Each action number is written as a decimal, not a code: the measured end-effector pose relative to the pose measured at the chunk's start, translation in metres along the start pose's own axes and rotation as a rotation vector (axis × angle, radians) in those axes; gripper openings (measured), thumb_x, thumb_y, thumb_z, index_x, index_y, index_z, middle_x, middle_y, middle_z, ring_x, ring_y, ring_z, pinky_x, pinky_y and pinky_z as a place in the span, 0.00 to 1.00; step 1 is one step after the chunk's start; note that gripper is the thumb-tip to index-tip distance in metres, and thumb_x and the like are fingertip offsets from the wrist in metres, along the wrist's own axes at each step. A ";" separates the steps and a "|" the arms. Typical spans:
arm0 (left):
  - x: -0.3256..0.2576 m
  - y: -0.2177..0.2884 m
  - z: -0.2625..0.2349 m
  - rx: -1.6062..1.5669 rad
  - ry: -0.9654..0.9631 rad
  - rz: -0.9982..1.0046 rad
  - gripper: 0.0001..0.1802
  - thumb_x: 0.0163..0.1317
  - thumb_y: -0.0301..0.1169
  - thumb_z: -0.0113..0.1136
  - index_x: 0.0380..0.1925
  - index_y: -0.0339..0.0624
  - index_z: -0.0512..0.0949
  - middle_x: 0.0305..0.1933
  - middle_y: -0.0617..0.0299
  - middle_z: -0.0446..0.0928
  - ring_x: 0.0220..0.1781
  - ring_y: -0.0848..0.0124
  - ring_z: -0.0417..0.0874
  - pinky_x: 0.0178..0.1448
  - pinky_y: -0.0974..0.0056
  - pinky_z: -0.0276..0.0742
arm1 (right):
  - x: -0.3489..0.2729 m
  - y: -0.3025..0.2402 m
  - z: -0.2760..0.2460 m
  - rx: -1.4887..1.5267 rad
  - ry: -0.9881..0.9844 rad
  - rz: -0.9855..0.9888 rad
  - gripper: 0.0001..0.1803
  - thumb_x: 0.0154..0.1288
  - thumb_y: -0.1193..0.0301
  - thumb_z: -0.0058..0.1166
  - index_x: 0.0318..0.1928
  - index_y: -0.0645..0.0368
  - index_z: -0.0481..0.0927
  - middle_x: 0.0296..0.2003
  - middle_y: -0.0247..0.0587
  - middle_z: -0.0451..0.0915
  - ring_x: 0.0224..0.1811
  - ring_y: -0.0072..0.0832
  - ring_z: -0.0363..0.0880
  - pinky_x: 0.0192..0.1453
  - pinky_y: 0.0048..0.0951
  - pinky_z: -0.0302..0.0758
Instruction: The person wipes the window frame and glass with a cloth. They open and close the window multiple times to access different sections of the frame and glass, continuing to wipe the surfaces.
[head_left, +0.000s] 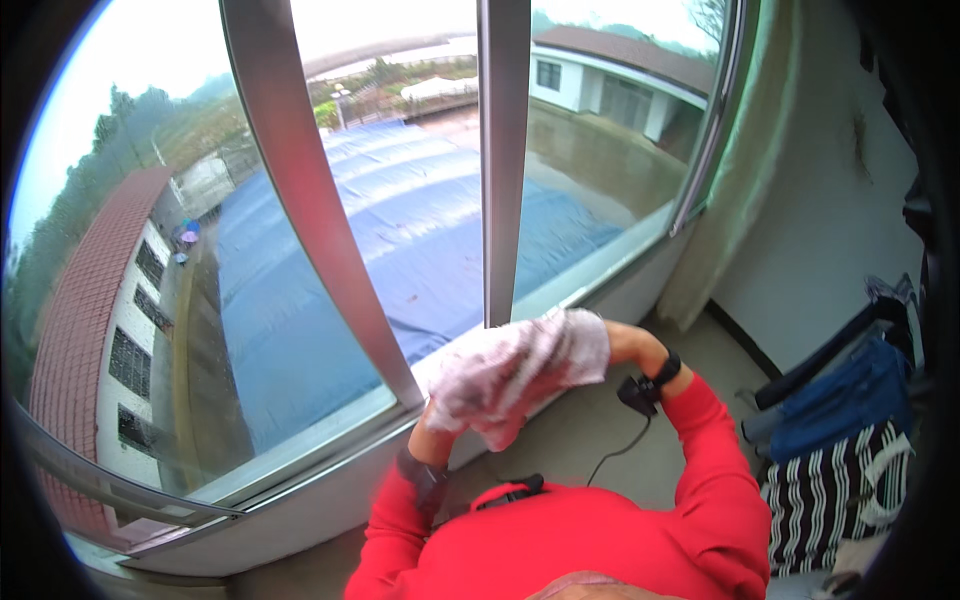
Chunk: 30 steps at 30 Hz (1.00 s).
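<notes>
The person in red (590, 540) is close to the window with a cloth (520, 375) bunched between both arms, pinkish and pale with darker blotches, and I count the hours from that cloth, twelve being away from the wearer. The left hand (437, 418) comes up to it from eight o'clock and the right hand (618, 342) from between two and three, the forearms bent inward. Both go out of sight at the fabric (it covers nearly everything past the wrists), so I cannot tell whether the fingers are spread, pressed together or pinching a fold. One corner of the cloth droops toward six o'clock; whether any of it touches the sill I cannot tell either. A black strap (665, 370) circles the right wrist, a black gadget (637, 395) beside it with a cable (615, 455) trailing down, and a dark band (425, 480) wraps the left wrist. At twelve rises a narrow window post (502, 170), at ten a wider one; outside, toward eleven, spreads a blue tarp (400, 230). A pale curtain (755, 170) hangs at two, a blue garment (845, 395) lies at three, and a black-and-white striped garment (820, 500) near four
</notes>
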<state>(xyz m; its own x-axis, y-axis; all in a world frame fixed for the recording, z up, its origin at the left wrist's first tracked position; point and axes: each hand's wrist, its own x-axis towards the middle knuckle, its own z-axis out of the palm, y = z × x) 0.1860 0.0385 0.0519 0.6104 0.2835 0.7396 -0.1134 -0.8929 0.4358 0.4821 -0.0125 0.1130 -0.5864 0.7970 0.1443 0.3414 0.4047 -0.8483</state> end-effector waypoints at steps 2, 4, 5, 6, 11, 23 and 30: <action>0.037 -0.010 -0.009 0.223 0.151 0.158 0.28 0.66 0.38 0.60 0.64 0.41 0.68 0.63 0.59 0.72 0.62 0.65 0.73 0.66 0.61 0.69 | -0.007 -0.014 -0.014 0.043 0.155 -0.035 0.22 0.66 0.75 0.59 0.60 0.65 0.75 0.57 0.41 0.79 0.58 0.24 0.75 0.63 0.29 0.72; 0.067 -0.010 -0.017 0.013 0.378 0.023 0.28 0.65 0.40 0.61 0.62 0.40 0.68 0.60 0.60 0.72 0.59 0.67 0.74 0.62 0.62 0.71 | -0.006 -0.023 -0.035 -0.096 0.161 0.132 0.16 0.66 0.75 0.57 0.54 0.66 0.80 0.50 0.40 0.82 0.52 0.24 0.79 0.58 0.27 0.75; 0.084 -0.008 -0.023 -0.096 0.486 -0.035 0.28 0.65 0.41 0.62 0.61 0.40 0.69 0.59 0.60 0.73 0.57 0.69 0.75 0.60 0.63 0.73 | -0.005 -0.025 -0.043 -0.202 0.192 0.218 0.13 0.67 0.76 0.56 0.51 0.66 0.82 0.46 0.39 0.84 0.49 0.23 0.81 0.56 0.26 0.76; 0.101 -0.006 -0.029 -0.211 0.591 -0.093 0.28 0.65 0.42 0.62 0.60 0.40 0.69 0.58 0.60 0.73 0.56 0.70 0.75 0.58 0.64 0.74 | -0.004 -0.025 -0.051 -0.092 0.244 0.172 0.11 0.67 0.76 0.56 0.48 0.66 0.83 0.43 0.38 0.85 0.47 0.23 0.81 0.54 0.26 0.77; 0.230 0.000 -0.087 -0.381 0.797 -0.033 0.22 0.59 0.43 0.69 0.39 0.32 0.79 0.38 0.64 0.78 0.39 0.78 0.76 0.39 0.70 0.73 | 0.001 -0.011 -0.057 0.181 0.403 0.071 0.09 0.67 0.76 0.55 0.45 0.65 0.84 0.38 0.37 0.85 0.43 0.21 0.82 0.50 0.23 0.78; 0.469 0.055 -0.265 0.024 0.301 0.127 0.12 0.63 0.33 0.60 0.40 0.34 0.79 0.30 0.59 0.81 0.28 0.72 0.84 0.29 0.69 0.80 | 0.046 0.020 -0.017 0.042 0.654 0.107 0.15 0.66 0.75 0.54 0.54 0.59 0.81 0.43 0.39 0.85 0.45 0.24 0.83 0.49 0.26 0.79; 0.369 0.008 -0.186 -0.193 0.248 0.077 0.11 0.58 0.28 0.61 0.39 0.33 0.80 0.29 0.59 0.81 0.29 0.72 0.84 0.32 0.69 0.81 | 0.071 0.038 0.010 -0.052 0.800 -0.010 0.19 0.63 0.82 0.49 0.55 0.61 0.79 0.46 0.40 0.84 0.50 0.26 0.83 0.51 0.27 0.79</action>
<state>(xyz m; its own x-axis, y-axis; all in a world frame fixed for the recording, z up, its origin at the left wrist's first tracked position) 0.2646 0.2007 0.4238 0.3874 0.3159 0.8661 -0.3125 -0.8389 0.4457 0.4456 0.0549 0.0862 0.1079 0.8648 0.4905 0.3845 0.4186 -0.8227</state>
